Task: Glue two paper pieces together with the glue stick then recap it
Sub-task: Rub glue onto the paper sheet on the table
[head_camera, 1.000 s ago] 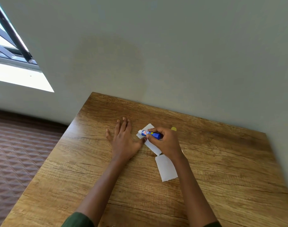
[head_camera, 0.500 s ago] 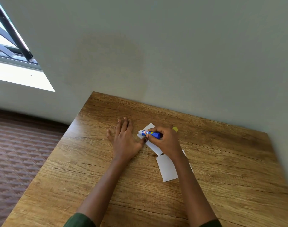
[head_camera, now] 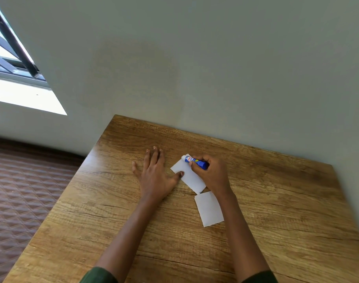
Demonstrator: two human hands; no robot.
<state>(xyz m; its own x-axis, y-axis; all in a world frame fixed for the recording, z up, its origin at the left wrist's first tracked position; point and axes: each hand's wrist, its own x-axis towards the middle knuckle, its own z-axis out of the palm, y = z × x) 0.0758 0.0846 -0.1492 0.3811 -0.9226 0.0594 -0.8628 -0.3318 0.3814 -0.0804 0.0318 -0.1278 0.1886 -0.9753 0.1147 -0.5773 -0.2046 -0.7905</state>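
The right hand [head_camera: 212,176] grips the glue stick [head_camera: 195,161], rubbing the far paper [head_camera: 187,174]; the flat, open left hand [head_camera: 155,173] should pin it firmly, thumb down.

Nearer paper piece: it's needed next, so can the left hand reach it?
Probably yes: only bare table lies between the left hand and the nearer paper piece; the right wrist merely borders its right edge.

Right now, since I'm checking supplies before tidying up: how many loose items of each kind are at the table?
White paper pieces: 2, the far piece and the near piece
Glue stick: 1, the glue stick gripped by the right hand
Caps: 0 in view
Total: 3
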